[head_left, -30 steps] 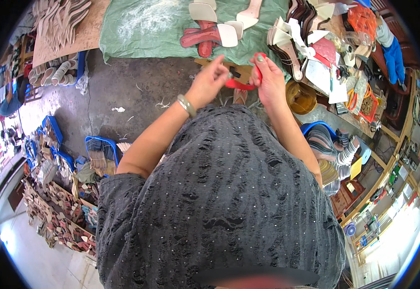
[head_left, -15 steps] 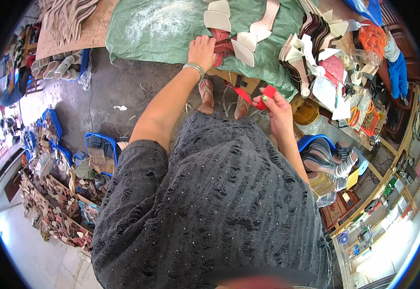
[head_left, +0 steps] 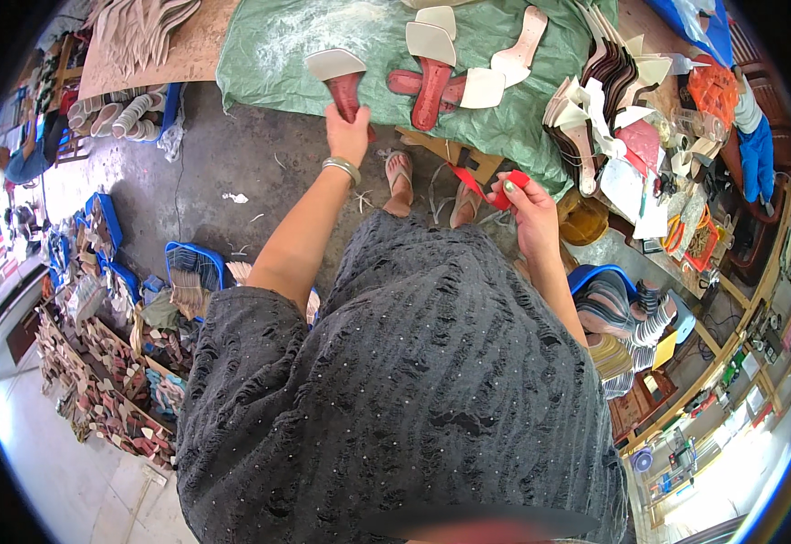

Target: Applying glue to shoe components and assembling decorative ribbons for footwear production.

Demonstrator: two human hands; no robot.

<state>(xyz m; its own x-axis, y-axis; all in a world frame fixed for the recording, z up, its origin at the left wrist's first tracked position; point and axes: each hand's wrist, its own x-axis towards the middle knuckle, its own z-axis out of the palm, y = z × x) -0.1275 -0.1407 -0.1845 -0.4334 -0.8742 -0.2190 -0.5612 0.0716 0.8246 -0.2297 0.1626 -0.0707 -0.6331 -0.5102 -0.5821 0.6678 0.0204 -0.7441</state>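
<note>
Red-and-white sandal sole (head_left: 344, 89), just lifted from the crossed soles (head_left: 431, 91) at twelve, is singled out, grasped by the left hand (head_left: 347, 136) at eleven; red ribbon (head_left: 469, 181) is pinched by the right hand (head_left: 533, 213) at one o'clock.

A: From where does the head view look?

B: From the left fisheye camera on the wearer's head, steeply downward; the dark grey, slitted fabric garment (head_left: 404, 372) fills the near foreground; the green, crinkled sheet (head_left: 384, 56) lies farther off, along the upper edge.
</note>
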